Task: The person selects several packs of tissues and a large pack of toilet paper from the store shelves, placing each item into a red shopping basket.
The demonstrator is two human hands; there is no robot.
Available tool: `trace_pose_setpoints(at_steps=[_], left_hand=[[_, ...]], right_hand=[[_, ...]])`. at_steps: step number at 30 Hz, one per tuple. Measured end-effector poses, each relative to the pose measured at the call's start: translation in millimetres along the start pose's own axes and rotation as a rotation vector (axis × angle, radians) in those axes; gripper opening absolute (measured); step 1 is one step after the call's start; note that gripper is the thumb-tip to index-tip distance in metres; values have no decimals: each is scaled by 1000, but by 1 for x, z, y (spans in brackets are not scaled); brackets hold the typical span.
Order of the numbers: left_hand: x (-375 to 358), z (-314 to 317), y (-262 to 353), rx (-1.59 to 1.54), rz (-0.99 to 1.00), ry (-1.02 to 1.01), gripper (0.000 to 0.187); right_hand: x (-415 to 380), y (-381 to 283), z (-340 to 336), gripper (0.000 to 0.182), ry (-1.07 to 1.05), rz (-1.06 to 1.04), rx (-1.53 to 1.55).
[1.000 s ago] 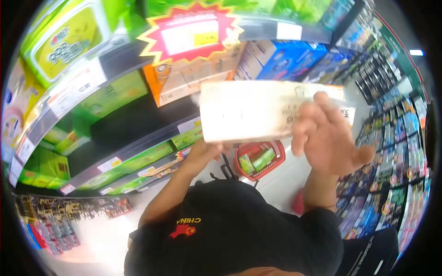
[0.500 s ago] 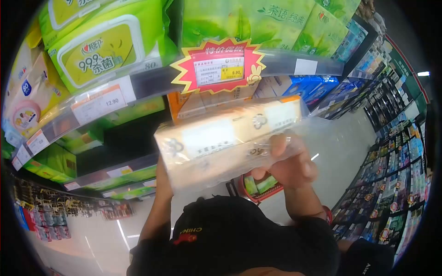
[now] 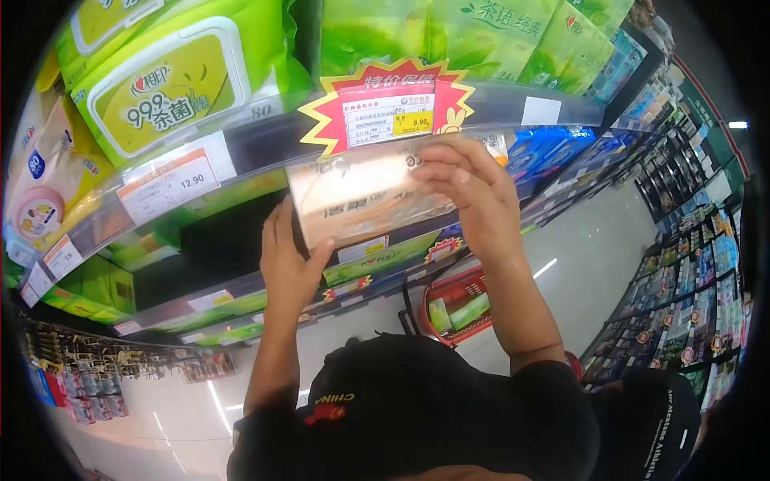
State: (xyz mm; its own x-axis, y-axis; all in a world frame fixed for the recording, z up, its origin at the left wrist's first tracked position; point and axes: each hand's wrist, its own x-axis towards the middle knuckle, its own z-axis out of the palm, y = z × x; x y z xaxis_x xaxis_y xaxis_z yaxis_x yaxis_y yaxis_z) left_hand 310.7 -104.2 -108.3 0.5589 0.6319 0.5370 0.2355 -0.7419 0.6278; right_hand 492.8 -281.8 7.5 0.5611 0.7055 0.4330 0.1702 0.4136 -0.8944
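A cream and orange plastic-wrapped tissue pack [image 3: 365, 204] is at the shelf opening, just under the red and yellow price sign [image 3: 385, 108]. My left hand [image 3: 290, 260] grips its left end, thumb at the lower front edge and fingers along the side. Bent fingers of my right hand [image 3: 473, 192] lie against the right part of its front; that thumb is hidden. Glare washes out some of the printing. The back of the pack is out of sight.
Green wipes packs [image 3: 172, 88] and green tissue packs [image 3: 449, 40] fill the shelf above. Blue packs [image 3: 549, 152] sit at the right. A red shopping basket [image 3: 461, 301] with green packs stands below on the floor. Another person's dark sleeve [image 3: 650, 425] shows at the lower right.
The tissue pack has moved away from me, up to the shelf under the price sign. My right hand has shifted up along its front, and my left hand has come into view.
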Motion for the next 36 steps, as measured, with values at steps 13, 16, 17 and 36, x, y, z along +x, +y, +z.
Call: trace_pose_setpoints(at_steps=[13,16,17,36], left_hand=[[22,17,-1,-137,-39,-258,90],[23,24,-1,-82,10,-210,90],[23,25,0,-65,16,-196,76],[21,26,9,-10,-49,-204,76]], right_hand=[[-33,67,-43,39,274,-342,-728],[-32,78,-50,41,285,-347,-747],[-32,79,-50,41,285,-327,-721],[-49,95,-50,43,266,-160,-622]])
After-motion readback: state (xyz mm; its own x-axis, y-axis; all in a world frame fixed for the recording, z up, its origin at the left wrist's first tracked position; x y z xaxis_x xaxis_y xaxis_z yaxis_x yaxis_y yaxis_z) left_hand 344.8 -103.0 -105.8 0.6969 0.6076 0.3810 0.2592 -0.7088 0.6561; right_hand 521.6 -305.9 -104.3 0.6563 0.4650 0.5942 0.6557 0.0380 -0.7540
